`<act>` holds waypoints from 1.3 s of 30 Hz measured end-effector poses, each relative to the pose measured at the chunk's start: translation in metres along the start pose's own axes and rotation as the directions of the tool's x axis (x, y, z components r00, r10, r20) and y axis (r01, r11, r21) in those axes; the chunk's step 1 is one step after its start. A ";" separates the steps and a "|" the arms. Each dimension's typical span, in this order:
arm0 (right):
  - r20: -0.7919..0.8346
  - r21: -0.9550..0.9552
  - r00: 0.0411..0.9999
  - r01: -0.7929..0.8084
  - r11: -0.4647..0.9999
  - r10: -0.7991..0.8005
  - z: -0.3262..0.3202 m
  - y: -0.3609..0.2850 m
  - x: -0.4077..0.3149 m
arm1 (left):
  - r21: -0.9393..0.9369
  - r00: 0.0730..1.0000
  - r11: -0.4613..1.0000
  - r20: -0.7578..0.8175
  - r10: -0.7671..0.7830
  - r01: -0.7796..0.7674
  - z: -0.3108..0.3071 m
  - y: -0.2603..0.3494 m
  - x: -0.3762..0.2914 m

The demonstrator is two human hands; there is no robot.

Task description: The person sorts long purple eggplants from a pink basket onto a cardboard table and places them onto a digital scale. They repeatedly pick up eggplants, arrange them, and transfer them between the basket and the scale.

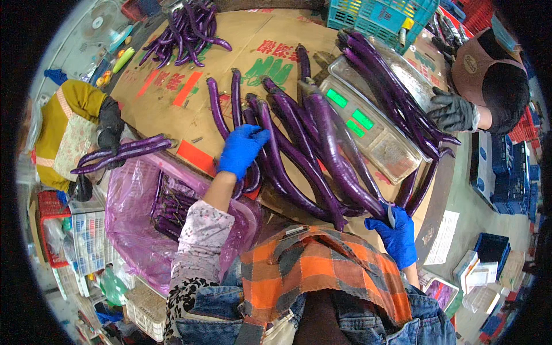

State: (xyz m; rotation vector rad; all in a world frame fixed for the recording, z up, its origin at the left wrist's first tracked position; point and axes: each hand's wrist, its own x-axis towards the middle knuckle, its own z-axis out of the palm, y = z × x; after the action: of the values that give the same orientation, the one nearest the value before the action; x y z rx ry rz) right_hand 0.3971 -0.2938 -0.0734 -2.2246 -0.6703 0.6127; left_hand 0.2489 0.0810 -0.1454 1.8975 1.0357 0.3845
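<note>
My right hand (396, 237), in a blue glove, grips the near end of a long purple eggplant (338, 159). This eggplant slants up and away, its far end slightly blurred beside the digital scale (375, 125). A small grey thing shows at the same fingers, too little of it to name. My left hand (242, 151), also blue-gloved, lies over several eggplants with its fingers bent against them; whether it grips one is hidden. More long eggplants (286, 181) lie side by side between my hands, on printed cardboard (241, 47).
Eggplants (388, 86) lie across the scale, near a co-worker's grey-gloved hand (453, 110). At left another person (73, 133) holds eggplants (125, 153) above a pink plastic-lined container (129, 215). An eggplant pile (183, 34) and a teal crate (381, 19) stand at the far side.
</note>
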 end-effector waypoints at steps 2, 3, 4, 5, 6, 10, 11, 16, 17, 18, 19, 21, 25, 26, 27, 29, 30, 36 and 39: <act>0.010 0.065 1.000 -0.019 0.998 0.018 0.002 -0.002 0.003 | 0.251 1.000 0.968 -0.003 0.028 -0.027 0.013 0.006 -0.001; 0.013 0.099 0.999 -0.032 0.995 0.031 0.002 -0.001 0.003 | 0.388 0.999 0.921 -0.023 0.032 -0.020 0.022 0.008 -0.002; 0.023 0.093 0.999 -0.032 0.995 0.030 0.003 0.001 0.003 | 0.385 0.995 0.923 -0.088 0.051 -0.013 0.030 0.015 -0.007; 0.031 0.075 0.999 -0.032 0.997 0.030 0.003 -0.003 0.003 | 0.344 0.998 0.939 -0.056 0.018 0.002 0.028 0.015 -0.004; 0.035 0.059 0.999 -0.037 0.998 0.035 0.001 -0.010 0.003 | 0.305 1.000 0.952 -0.017 -0.011 0.016 0.024 0.018 0.000; -0.046 0.046 0.999 -0.006 0.999 0.008 0.001 0.003 -0.001 | -0.273 0.997 0.959 0.032 -0.065 0.071 0.021 0.046 -0.018; -0.048 0.023 0.999 0.009 1.000 -0.008 0.000 0.003 -0.001 | -0.498 0.993 0.862 0.107 -0.051 0.098 0.021 0.055 -0.023; -0.063 -0.018 0.997 0.048 0.999 -0.049 -0.010 -0.005 0.007 | -0.728 0.981 0.684 0.162 0.107 0.046 0.020 0.109 -0.039; -0.082 -0.025 0.994 0.072 0.997 -0.074 -0.012 -0.006 0.008 | -0.749 0.976 0.661 0.175 0.127 0.049 0.018 0.115 -0.037; -0.090 0.040 0.996 0.011 0.999 -0.007 -0.016 -0.012 0.008 | -0.743 0.980 0.667 0.167 0.113 0.049 0.014 0.121 -0.034; -0.118 0.007 0.992 0.043 0.999 -0.042 -0.019 -0.009 0.010 | -0.768 0.982 0.637 0.161 0.100 0.061 0.012 0.123 -0.030; -0.170 -0.062 0.979 0.100 0.993 -0.109 -0.027 0.000 0.013 | -0.814 0.985 0.575 0.156 0.072 0.087 0.007 0.124 -0.022; -0.151 0.049 0.984 0.108 0.993 -0.099 -0.041 -0.004 0.023 | -0.903 0.967 0.367 0.253 0.036 0.223 -0.013 0.090 0.005; -0.174 -0.030 0.971 0.161 0.986 -0.164 -0.043 -0.001 0.024 | -0.926 0.964 0.285 0.264 0.018 0.248 -0.009 0.087 0.012; -0.184 -0.087 0.969 0.153 0.984 -0.166 -0.045 0.002 0.024 | -0.934 0.958 0.240 0.283 0.039 0.266 -0.004 0.083 0.018; -0.176 -0.194 0.968 0.141 0.971 -0.176 -0.053 0.003 0.028 | -0.906 0.923 0.231 0.379 0.068 0.355 -0.005 0.081 0.020; -0.174 -0.214 0.966 0.155 0.965 -0.193 -0.057 0.002 0.031 | -0.903 0.933 0.281 0.356 0.060 0.326 0.000 0.083 0.018; -0.097 -0.494 0.927 0.271 0.826 -0.363 -0.084 -0.012 0.050 | -0.849 0.919 0.412 0.389 0.066 0.330 0.039 0.113 0.028; -0.094 -0.563 0.935 0.233 0.793 -0.342 -0.098 -0.013 0.054 | -0.852 0.903 0.371 0.423 0.073 0.369 0.057 0.123 0.025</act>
State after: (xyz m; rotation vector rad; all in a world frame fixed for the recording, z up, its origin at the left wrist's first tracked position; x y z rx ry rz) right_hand 0.4927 -0.3011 -0.0147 -2.5721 -1.1728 0.0349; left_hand 0.3614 0.0391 -0.0771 0.7448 0.4801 0.3363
